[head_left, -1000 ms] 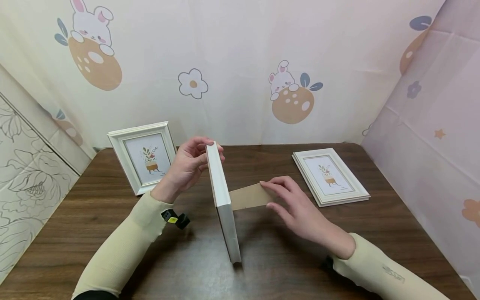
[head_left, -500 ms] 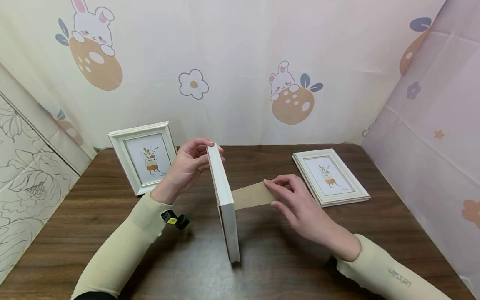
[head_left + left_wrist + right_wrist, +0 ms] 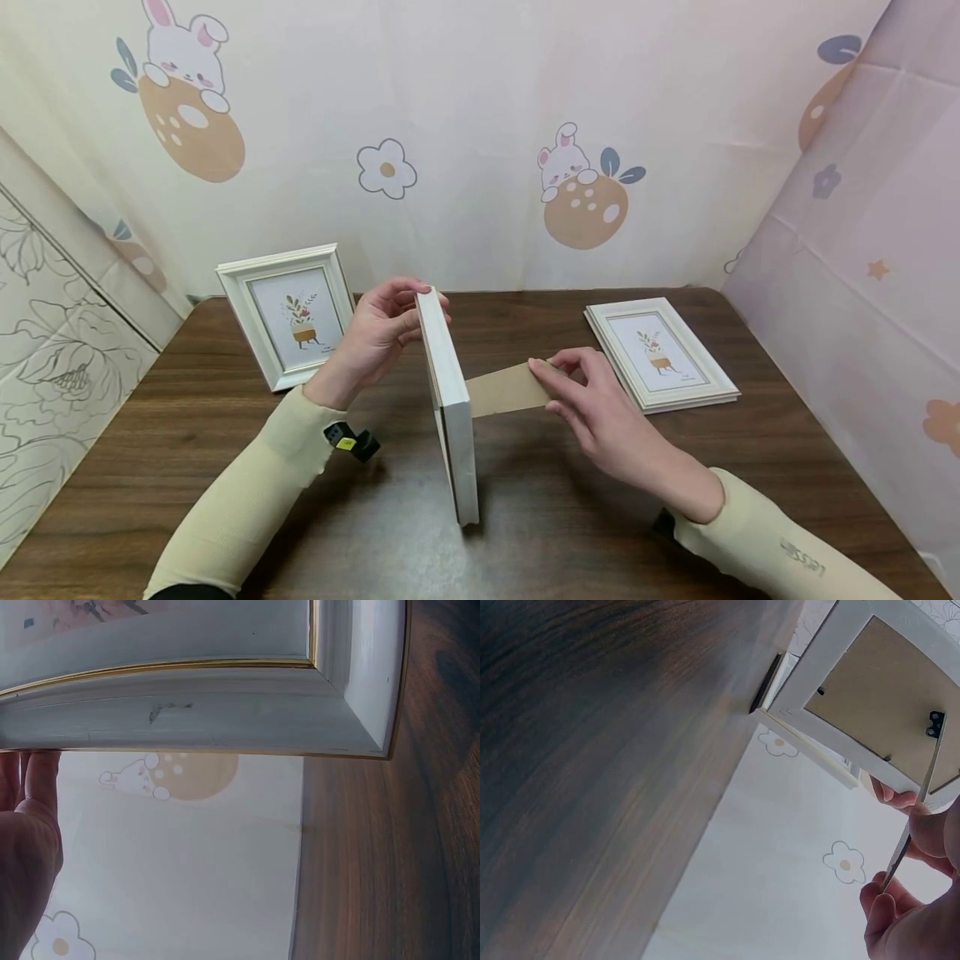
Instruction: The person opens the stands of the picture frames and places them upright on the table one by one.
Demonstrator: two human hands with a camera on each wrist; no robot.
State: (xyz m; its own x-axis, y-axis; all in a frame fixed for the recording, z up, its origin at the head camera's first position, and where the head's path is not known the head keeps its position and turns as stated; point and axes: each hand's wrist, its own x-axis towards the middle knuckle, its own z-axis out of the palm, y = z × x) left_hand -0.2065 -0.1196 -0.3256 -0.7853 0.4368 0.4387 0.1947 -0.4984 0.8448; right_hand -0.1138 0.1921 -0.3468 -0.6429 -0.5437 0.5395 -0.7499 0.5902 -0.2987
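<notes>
A white picture frame [image 3: 453, 417] stands edge-on in the middle of the head view, its back turned to the right. My left hand [image 3: 381, 323] grips its far upper corner between thumb and fingers. From the back juts a tan easel stand [image 3: 508, 390], pinched near its free end by the thumb and fingers of my right hand [image 3: 603, 421]. The right wrist view shows the brown backing board [image 3: 877, 690] and a small black hinge [image 3: 935, 724] where the stand joins it. Gold inner trim [image 3: 187, 666] edges the picture in the left wrist view.
Another white picture frame [image 3: 240, 283] stands upright at the back left, behind my left forearm. White frames [image 3: 720, 385] lie stacked face up at the right. The dark wooden table [image 3: 570, 542] meets a printed curtain [image 3: 465, 233] at the back.
My right hand has shifted slightly to the right, drawing the easel stand with it. The held frame has turned a little, while my left hand keeps its grip.
</notes>
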